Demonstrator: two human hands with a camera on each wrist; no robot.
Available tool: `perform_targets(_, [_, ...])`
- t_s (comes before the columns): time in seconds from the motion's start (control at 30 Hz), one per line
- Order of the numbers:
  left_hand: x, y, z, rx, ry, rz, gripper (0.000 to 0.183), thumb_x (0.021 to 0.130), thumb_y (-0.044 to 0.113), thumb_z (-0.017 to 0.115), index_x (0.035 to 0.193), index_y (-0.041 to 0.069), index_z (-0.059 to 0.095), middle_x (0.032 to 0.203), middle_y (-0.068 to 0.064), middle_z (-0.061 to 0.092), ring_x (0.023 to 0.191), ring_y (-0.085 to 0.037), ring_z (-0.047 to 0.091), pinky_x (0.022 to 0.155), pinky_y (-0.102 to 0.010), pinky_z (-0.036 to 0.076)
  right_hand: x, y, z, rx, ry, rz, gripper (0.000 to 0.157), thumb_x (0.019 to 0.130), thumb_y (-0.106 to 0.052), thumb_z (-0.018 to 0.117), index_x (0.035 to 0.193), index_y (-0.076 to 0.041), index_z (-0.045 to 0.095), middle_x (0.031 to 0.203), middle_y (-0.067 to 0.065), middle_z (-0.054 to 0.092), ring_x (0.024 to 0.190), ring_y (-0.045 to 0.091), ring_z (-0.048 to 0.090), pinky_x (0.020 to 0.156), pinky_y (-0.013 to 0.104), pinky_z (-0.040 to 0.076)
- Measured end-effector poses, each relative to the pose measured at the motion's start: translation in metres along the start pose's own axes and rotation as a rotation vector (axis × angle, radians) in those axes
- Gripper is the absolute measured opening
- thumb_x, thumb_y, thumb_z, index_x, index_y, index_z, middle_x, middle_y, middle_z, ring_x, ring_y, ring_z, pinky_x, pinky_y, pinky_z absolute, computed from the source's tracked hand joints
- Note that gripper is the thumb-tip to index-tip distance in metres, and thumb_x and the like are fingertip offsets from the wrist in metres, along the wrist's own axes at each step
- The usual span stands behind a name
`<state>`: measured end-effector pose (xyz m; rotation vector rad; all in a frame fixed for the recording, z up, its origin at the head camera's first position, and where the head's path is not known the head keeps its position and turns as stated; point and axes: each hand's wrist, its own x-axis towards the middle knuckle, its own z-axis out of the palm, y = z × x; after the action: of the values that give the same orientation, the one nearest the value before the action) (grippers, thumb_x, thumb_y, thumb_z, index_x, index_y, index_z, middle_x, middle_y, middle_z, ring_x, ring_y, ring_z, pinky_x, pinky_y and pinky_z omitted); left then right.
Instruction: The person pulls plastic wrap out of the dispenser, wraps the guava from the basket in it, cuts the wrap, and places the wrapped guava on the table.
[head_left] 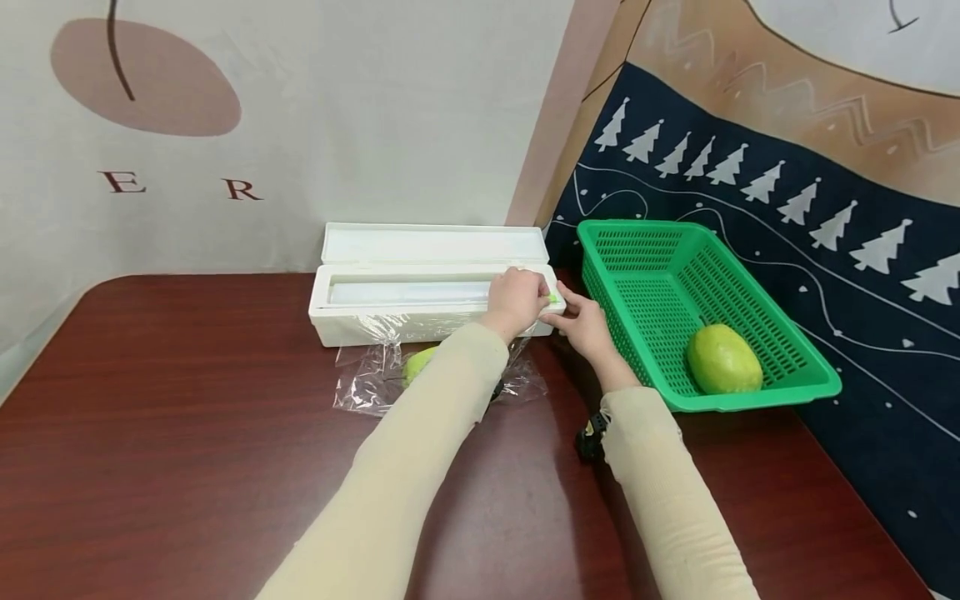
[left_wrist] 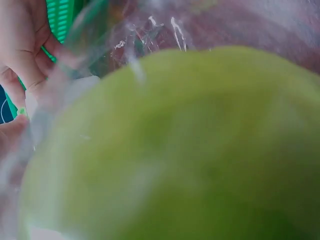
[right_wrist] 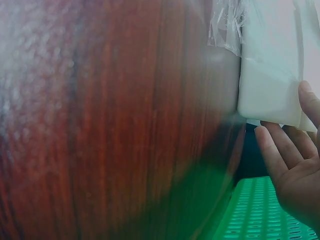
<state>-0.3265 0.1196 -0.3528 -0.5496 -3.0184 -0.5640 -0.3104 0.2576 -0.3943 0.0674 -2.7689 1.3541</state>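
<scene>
A white cling film dispenser (head_left: pixel 341 321) lies at the back of the table with its lid raised. My left hand (head_left: pixel 517 302) pinches a small green slide cutter (head_left: pixel 553 297) near the dispenser's right end. That same end is held by my right hand (head_left: pixel 588 332); in the right wrist view its thumb lies on one face and its fingers (right_wrist: pixel 272 150) on the end. Clear cling film (head_left: pixel 363 392) hangs from the dispenser's front onto the table, over a green fruit (head_left: pixel 417 365). My left sleeve hides part of this fruit, which fills most of the left wrist view.
Right of the dispenser stands a green plastic basket (head_left: pixel 787 395) holding one yellow-green fruit (head_left: pixel 723 358). A reddish-brown table (head_left: pixel 187 458) bears everything. Behind it hangs a pale cloth (head_left: pixel 375 108), and at the right a dark cloth with white trees (head_left: pixel 832 292).
</scene>
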Motion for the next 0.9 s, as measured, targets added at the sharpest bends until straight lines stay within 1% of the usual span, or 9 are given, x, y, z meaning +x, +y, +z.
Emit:
perform_targets(0.13, [-0.002, 0.0, 0.0, -0.011, -0.002, 0.004, 0.018, 0.092, 0.03, 0.058, 0.103, 0.02, 0.07, 0.107, 0.004, 0.068, 0.106, -0.019, 0.056, 0.093, -0.036, 0.043, 0.0, 0.0, 0.0, 0.004, -0.004, 0.01, 0.066, 0.084, -0.015, 0.069, 0.142, -0.011, 0.038, 0.122, 0.019, 0.061, 0.077, 0.024, 0.062, 0.061, 0.017, 0.048])
perform_targets(0.23, [-0.003, -0.001, 0.001, -0.024, 0.01, 0.001, 0.018, 0.092, 0.03, 0.058, 0.102, 0.02, 0.07, 0.106, 0.005, 0.068, 0.104, -0.019, 0.056, 0.093, -0.036, 0.042, 0.0, 0.001, 0.0, 0.002, -0.01, 0.019, 0.066, 0.084, -0.015, 0.069, 0.142, -0.012, 0.037, 0.123, 0.019, 0.06, 0.081, 0.029, 0.063, 0.059, 0.015, 0.046])
perform_targets(0.47, [-0.008, -0.003, 0.0, -0.036, 0.056, -0.002, 0.017, 0.091, 0.029, 0.06, 0.1, 0.019, 0.07, 0.104, 0.004, 0.069, 0.101, -0.019, 0.056, 0.091, -0.036, 0.042, 0.0, -0.001, 0.002, -0.019, -0.007, 0.019, 0.066, 0.085, -0.016, 0.068, 0.142, -0.011, 0.037, 0.123, 0.02, 0.06, 0.086, 0.03, 0.065, 0.059, 0.017, 0.048])
perform_targets(0.6, [-0.012, -0.006, -0.002, -0.029, 0.056, -0.01, 0.018, 0.091, 0.028, 0.06, 0.101, 0.018, 0.07, 0.106, 0.003, 0.069, 0.102, -0.019, 0.056, 0.091, -0.035, 0.041, 0.0, -0.004, 0.004, -0.012, -0.013, 0.032, 0.066, 0.085, -0.015, 0.068, 0.143, -0.011, 0.037, 0.122, 0.02, 0.06, 0.087, 0.033, 0.065, 0.059, 0.017, 0.048])
perform_targets(0.73, [-0.014, -0.014, -0.007, -0.03, 0.046, -0.033, 0.019, 0.091, 0.028, 0.06, 0.103, 0.018, 0.071, 0.107, 0.003, 0.069, 0.105, -0.02, 0.057, 0.093, -0.036, 0.041, 0.0, -0.005, 0.004, -0.018, -0.014, 0.041, 0.066, 0.085, -0.015, 0.068, 0.143, -0.012, 0.036, 0.122, 0.02, 0.06, 0.087, 0.031, 0.065, 0.06, 0.018, 0.049])
perform_targets(0.9, [-0.019, -0.029, -0.014, -0.072, 0.019, -0.045, 0.019, 0.09, 0.03, 0.061, 0.102, 0.02, 0.071, 0.101, 0.004, 0.07, 0.105, -0.019, 0.056, 0.095, -0.037, 0.038, -0.002, -0.006, 0.0, -0.031, -0.01, 0.049, 0.066, 0.085, -0.014, 0.067, 0.143, -0.011, 0.035, 0.121, 0.021, 0.06, 0.084, 0.031, 0.064, 0.062, 0.021, 0.05])
